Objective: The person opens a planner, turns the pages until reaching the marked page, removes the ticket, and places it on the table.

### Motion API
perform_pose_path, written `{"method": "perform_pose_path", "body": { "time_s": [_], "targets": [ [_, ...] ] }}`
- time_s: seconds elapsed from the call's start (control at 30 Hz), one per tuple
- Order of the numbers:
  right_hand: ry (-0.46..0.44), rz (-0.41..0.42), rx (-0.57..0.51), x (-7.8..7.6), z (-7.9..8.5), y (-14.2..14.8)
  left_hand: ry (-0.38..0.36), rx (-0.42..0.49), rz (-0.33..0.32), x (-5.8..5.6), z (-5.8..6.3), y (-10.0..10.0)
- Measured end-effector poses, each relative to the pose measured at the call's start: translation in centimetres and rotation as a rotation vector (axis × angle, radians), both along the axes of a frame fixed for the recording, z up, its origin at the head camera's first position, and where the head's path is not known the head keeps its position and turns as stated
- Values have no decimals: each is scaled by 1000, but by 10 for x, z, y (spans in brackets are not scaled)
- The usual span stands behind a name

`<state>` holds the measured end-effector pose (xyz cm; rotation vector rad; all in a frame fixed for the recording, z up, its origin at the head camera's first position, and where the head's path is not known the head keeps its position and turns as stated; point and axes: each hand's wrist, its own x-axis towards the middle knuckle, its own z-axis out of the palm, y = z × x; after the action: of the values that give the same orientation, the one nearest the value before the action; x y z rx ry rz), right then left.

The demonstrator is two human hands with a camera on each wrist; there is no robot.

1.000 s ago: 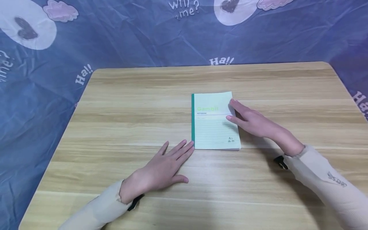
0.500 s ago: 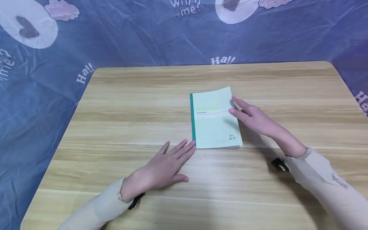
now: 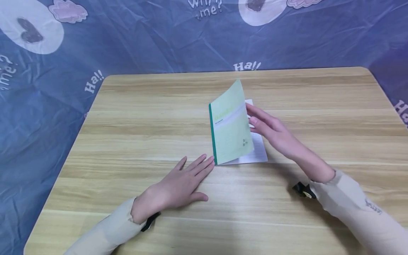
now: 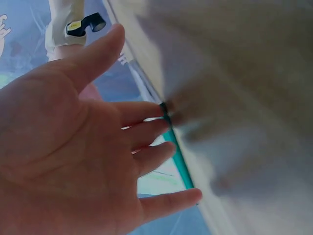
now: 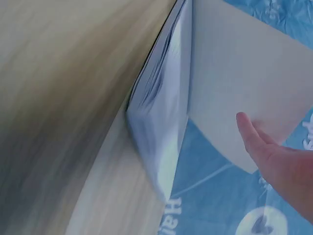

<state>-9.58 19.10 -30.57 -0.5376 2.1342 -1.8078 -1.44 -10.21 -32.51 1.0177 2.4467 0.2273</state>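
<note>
At the far left, the blue cloth (image 3: 134, 42) dropped past the edge of the table (image 3: 134, 106), and on it I could read "Ha!!" in white. The person's left hand (image 3: 180, 186) lay on the tabletop, fingers straight and fanned, thumb out to the side, gripping nothing. Its foremost fingertips met the near end of the notebook's green spine (image 3: 212, 134), touching it or just beside it; I couldn't tell which.

The notebook (image 3: 259, 154) lay ahead of and to the right of that hand, with its long axis running away from the person and the spine along its left side. Its front cover (image 3: 232, 131) stood tilted up from the spine, its free edge to the right, while the lined pages stayed down on the table. On the cover the small dark word looked like "NOTEBOOK"; the larger pale green lettering was too faint, and the mark in the near corner began with an "A". Beyond, the cloth said "me?" under a cut-off word, then "Ha!!" again.

The right hand (image 3: 280, 136) was the nearer one to that free edge: it came in over the pages with fingers fairly straight, fingertips at the cover's inner side, and no clear pinch showing. Farthest right, the right sleeve (image 3: 353, 209) carried handwriting I couldn't make out.
</note>
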Motion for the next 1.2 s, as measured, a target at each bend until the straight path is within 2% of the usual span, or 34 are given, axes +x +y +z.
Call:
{"method": "perform_pose_path", "body": {
  "time_s": [0.1,0.2,0.33,0.43,0.5,0.6,0.7,0.93,1.07,1.2],
  "targets": [
    [34,87,-56,3,-3,-9,-3,-8,11,3,7,-1],
    [71,178,-53,6,-5,-19,13,-14,-13,9,16,0],
    [117,243,82,8,-7,-32,49,-14,-105,21,27,4],
    [149,273,197,9,-9,-41,72,6,-192,29,31,8],
    [174,302,251,9,-11,-46,97,37,-237,32,32,10],
    [200,357,300,8,-16,-53,145,93,-260,32,31,12],
    [248,397,363,6,-20,-59,176,107,-224,28,30,14],
    [386,422,533,5,-26,-67,166,22,-53,17,26,10],
    [434,414,586,5,-28,-67,181,-24,-2,10,19,7],
    [475,404,628,4,-30,-66,157,-54,38,4,14,4]
  ]
}}
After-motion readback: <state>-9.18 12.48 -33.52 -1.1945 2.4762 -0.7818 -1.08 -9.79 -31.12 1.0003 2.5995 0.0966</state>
